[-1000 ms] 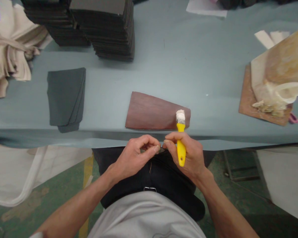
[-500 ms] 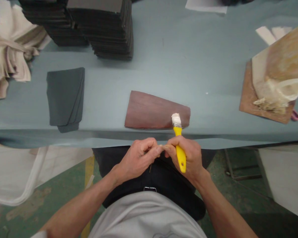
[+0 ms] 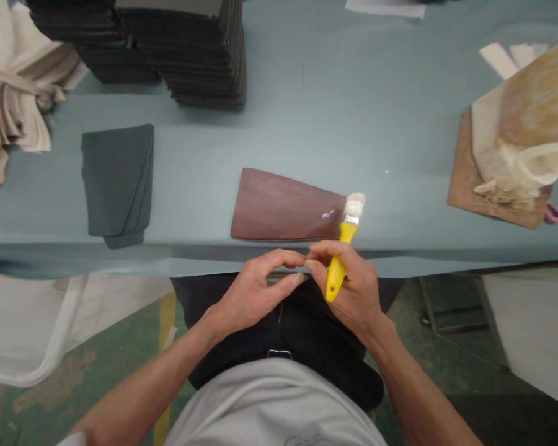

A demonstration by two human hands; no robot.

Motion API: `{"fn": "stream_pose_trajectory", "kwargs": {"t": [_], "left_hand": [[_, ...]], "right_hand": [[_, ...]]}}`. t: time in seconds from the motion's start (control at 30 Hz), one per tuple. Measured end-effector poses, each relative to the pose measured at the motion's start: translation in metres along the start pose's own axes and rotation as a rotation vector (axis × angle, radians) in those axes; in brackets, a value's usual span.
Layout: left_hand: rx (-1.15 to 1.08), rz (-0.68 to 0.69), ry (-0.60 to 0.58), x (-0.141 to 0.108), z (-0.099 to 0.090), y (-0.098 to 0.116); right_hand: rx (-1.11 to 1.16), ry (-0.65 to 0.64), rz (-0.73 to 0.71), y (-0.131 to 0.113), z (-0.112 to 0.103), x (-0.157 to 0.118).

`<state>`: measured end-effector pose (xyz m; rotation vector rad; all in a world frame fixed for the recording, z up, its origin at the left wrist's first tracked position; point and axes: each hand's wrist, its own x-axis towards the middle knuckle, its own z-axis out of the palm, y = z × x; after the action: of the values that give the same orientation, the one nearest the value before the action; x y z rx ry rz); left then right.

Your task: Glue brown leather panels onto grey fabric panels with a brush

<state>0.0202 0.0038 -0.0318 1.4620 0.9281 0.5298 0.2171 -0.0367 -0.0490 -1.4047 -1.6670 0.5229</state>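
Observation:
A yellow-handled brush (image 3: 348, 232) with white-coated bristles rests in my right hand (image 3: 353, 279), its bristles pointing up and away past the right end of a brown leather piece (image 3: 283, 205). That piece lies near the table's front edge with a small white smear near its right end. My left hand (image 3: 255, 288) is just in front of the table edge, thumb and forefinger apart, with nothing visible between them. The fingertips of both hands nearly meet in front of the leather.
Dark sheets (image 3: 116, 183) lie at left, below tall black stacks (image 3: 204, 56). Beige cloth strips (image 3: 16, 93) are at far left. A glue-stained container (image 3: 530, 118) lies on a brown board (image 3: 460, 179) at right. White strips (image 3: 500, 60) are behind it.
The brush has swung right, off the leather's surface, and a white smear now shows where the bristles were. My left thumb and forefinger have spread apart.

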Motion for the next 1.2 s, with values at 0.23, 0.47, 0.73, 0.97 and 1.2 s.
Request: {"fn": "stream_pose_trajectory", "kwargs": {"t": [0.23,0.47,0.73,0.97,1.2], "left_hand": [[0.179,0.045,-0.045,-0.002,0.002,-0.002],[0.349,0.158,-0.071,-0.005,0.000,-0.007],[0.380,0.256,-0.069,-0.004,-0.001,-0.011],[0.442,0.310,-0.061,-0.004,-0.001,-0.011],[0.411,0.365,-0.038,-0.004,-0.001,-0.011]], "right_hand": [[0.001,-0.077,-0.109,-0.002,-0.001,0.004],[0.032,-0.119,-0.104,-0.004,0.000,0.008],[0.029,-0.171,-0.096,-0.004,0.000,0.009],[0.075,-0.219,0.031,-0.008,0.000,0.012],[0.075,-0.247,0.003,-0.010,-0.006,0.013]]}}
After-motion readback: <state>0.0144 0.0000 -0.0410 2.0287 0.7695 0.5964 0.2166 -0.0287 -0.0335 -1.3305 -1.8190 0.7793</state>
